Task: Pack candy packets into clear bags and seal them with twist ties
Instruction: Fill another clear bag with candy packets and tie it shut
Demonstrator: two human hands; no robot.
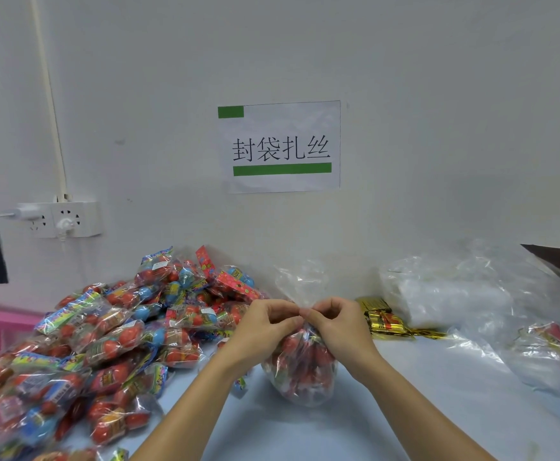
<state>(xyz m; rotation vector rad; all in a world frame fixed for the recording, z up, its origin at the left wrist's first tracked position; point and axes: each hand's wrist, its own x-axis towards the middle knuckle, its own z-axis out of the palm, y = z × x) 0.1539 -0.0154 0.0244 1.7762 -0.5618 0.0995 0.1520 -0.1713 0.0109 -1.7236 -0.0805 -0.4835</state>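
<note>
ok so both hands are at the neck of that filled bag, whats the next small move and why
Probably keep twisting at the neck to close it. The left hand and right hand both pinch the gathered neck of the clear bag, which stands full of candy packets, its loose top flaring above. Whether a tie is already on cannot be told; spare gold twist ties lie right.

A white paper sign [279, 147] is stuck on the wall [438, 94], up and to the right of the socket strip [60, 219]; it reads 封袋扎丝 in black characters; a small green block sits above the first character; a long green bar runs below the line; printing on the candy packets [112, 331], below the sign, is too small to read.
</note>
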